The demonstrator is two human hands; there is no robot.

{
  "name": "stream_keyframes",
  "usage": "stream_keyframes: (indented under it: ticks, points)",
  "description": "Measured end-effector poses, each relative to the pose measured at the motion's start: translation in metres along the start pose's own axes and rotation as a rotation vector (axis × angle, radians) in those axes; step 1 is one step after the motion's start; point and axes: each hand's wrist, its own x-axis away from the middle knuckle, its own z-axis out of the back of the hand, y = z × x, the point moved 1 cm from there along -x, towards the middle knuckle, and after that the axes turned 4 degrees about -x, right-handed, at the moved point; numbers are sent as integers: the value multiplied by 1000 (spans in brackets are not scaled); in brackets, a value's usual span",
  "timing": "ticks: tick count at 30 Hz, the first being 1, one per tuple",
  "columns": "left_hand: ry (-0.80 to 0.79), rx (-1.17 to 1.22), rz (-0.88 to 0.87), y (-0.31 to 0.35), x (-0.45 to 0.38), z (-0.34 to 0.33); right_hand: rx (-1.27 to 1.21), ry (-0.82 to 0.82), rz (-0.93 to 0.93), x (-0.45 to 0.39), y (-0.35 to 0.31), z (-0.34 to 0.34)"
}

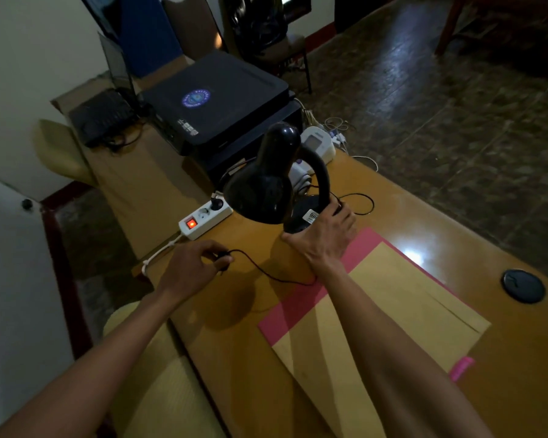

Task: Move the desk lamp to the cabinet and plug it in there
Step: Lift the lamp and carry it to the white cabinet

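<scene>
A black desk lamp [266,181] with a curved neck is tilted above the wooden desk [408,197], its shade pointing toward me. My right hand [323,235] grips its round base from below. My left hand [190,263] pinches the lamp's black plug [223,257] just above the desk, free of any socket. The thin black cord [266,273] trails from the plug across the desk toward the lamp. A white power strip [204,218] with a lit red switch lies at the desk's left edge, with another black plug in it.
A black printer [215,96] stands behind the lamp, with a white device [318,145] and loose cables beside it. A yellow envelope [377,314] on a pink folder lies under my right arm. A black grommet [523,285] sits at the right. A chair stands behind the printer.
</scene>
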Motion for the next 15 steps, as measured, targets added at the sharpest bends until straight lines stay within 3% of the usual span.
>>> stream_keyframes:
  ticks: [5, 15]
  points:
    - [66, 21, -47, 2, 31, 41, -31, 3, -6, 49, -24, 29]
    - [83, 125, -259, 12, 86, 79, -42, 196, -123, 149, -51, 104]
